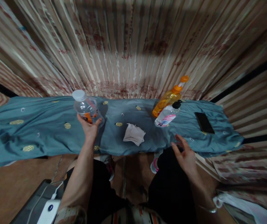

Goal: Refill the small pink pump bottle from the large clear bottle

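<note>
Fingers of the left hand (89,126) wrap from below around a clear plastic water bottle (86,108) with a white cap and an orange-marked label, clamping its lower half while its base rests on or just above the teal patterned cloth (42,127); the frame does not settle whether the base touches. The bottle tilts slightly away from the person and its cap is on. The right hand (185,155) hangs over the near edge of the cloth with fingers spread and relaxed, gripping nothing, well apart from the left hand. Between the two hands, a little beyond them, lies a crumpled white tissue (134,133). Just beyond the right hand lie two more containers side by side and touching: an orange-liquid bottle with an orange spout cap (168,96) and, nearer the hand, a white bottle with a pink label and black cap (167,115), both leaning over on the cloth. To the right of that hand, a dark phone (204,122) lies flat. As for progress, the work looks early: only the water bottle is in hand, its cap unopened, the tissue is untouched, and the other two bottles lie unhandled. Striped curtains (133,46) hang behind everything.
</note>
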Motion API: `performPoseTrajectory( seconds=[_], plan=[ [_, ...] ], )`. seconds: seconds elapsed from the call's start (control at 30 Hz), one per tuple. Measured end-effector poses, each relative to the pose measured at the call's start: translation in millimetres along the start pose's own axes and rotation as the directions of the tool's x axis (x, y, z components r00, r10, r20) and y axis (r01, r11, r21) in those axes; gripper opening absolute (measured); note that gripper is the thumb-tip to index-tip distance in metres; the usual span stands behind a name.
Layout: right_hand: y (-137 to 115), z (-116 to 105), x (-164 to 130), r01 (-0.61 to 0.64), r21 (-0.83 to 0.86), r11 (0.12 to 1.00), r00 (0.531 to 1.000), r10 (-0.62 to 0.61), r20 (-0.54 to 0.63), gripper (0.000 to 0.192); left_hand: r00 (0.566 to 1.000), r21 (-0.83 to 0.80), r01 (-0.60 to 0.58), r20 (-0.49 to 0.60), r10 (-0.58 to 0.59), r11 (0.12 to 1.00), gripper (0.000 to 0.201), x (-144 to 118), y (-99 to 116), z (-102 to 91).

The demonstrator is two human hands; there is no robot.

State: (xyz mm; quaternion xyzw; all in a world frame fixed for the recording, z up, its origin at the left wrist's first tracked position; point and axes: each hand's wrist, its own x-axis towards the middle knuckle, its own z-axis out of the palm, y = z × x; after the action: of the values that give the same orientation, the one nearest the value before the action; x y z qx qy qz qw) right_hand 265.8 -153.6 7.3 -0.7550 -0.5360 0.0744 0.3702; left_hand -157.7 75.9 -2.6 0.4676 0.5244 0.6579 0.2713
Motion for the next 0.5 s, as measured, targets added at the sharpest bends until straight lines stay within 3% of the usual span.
performPoseTrajectory(
  seconds=[0.07,0.17,0.23,0.3,0.43,0.5],
  plan=[
    [30,-20,19,-0.096,-0.075,0.993,0.993,0.090,-0.071,0.064,0.995,-0.029,0.083,-0.061,-0.085,0.996,0.131,-2,12,1.8],
    [74,-47,57,-0.248,-0.214,0.945,0.960,0.210,-0.186,0.053,0.987,0.009,0.152,-0.058,-0.152,0.988,0.133,-12,35,2.6],
    [97,-61,84,-0.318,-0.296,0.901,0.938,0.253,-0.237,0.049,0.986,0.124,0.148,-0.093,-0.137,0.981,0.129,-24,51,-0.3],
    [116,-72,107,-0.372,-0.363,0.854,0.921,0.291,-0.260,0.049,0.994,0.214,0.102,-0.061,-0.091,0.972,0.126,-34,64,-5.0],
    [141,-80,139,-0.425,-0.460,0.779,0.905,0.355,-0.235,0.047,0.994,0.214,0.081,-0.094,-0.062,0.973,0.119,-48,90,-14.1],
    [147,-81,148,-0.404,-0.500,0.766,0.914,0.358,-0.190,0.046,0.993,0.212,0.017,-0.117,0.008,0.977,0.117,-53,103,-15.9]
  ],
)
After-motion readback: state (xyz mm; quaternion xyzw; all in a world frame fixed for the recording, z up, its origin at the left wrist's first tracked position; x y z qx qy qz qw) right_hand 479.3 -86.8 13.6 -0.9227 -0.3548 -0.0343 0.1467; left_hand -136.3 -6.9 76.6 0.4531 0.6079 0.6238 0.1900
